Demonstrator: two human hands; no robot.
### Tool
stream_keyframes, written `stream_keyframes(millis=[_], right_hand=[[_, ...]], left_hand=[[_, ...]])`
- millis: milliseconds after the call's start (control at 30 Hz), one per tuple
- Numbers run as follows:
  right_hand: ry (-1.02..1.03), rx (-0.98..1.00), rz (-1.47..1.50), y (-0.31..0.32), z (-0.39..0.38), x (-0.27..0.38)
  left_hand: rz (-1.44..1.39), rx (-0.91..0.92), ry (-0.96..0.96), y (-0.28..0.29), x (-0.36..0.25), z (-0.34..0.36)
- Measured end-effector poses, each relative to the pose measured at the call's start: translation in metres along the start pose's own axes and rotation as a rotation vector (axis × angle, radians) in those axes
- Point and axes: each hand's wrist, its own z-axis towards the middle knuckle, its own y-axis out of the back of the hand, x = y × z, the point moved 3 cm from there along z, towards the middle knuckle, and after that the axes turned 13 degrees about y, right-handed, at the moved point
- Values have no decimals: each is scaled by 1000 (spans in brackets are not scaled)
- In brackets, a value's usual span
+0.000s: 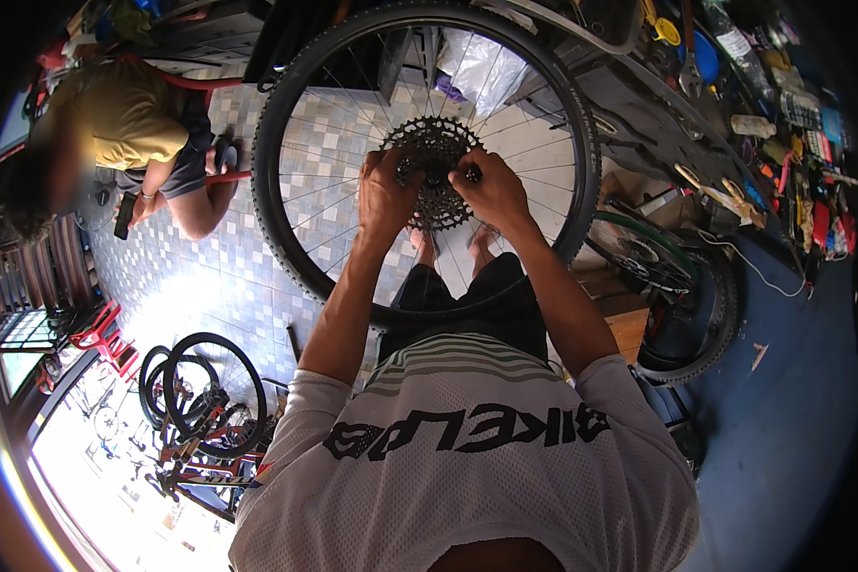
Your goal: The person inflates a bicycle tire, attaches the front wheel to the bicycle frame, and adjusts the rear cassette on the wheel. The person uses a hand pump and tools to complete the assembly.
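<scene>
A bicycle wheel (282, 207) with a black knobby tyre and thin spokes is in front of me, its face turned up toward me. At its hub sits a large dark cassette (437, 214) with many toothed sprockets. My left hand (387, 194) is closed on the cassette's left side, thumb toward the hub. On the opposite side my right hand (496, 194) has its fingers curled against the sprockets, thumb and forefinger near the centre. Both hands' fingertips are partly hidden, and whether they also pinch a small part there cannot be seen.
A seated person (129, 119) at the left holds a dark phone (124, 215). A workbench with tools and bottles (799, 110) runs along the right. Another wheel (729, 324) leans at my right. Bicycles (214, 396) and a red chair (105, 336) stand at the lower left.
</scene>
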Motion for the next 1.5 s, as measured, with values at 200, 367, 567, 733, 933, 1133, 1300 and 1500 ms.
stream_keyframes(millis=[200,367,567,733,933,1133,1300,1500], right_hand=[[-18,18,0,0,-1,-1],[-32,51,-24,-2,-2,-4],[-21,1,-14,-4,-4,-6],[17,-107,55,-4,-8,-11],[-273,-25,643,7,-12,-18],[-173,45,938,17,-25,-11],[103,21,744,5,-19,12],[284,-52,349,-8,-16,23]], left_hand=[[-67,20,60,-5,4,1],[-41,25,84,-7,6,1],[-56,3,10,-5,4,-2],[72,53,-122,2,-8,-12],[171,32,-132,-2,2,-16],[109,-13,-188,5,-5,-14],[-467,269,274,2,-3,-20],[-732,495,524,-3,-6,-30]])
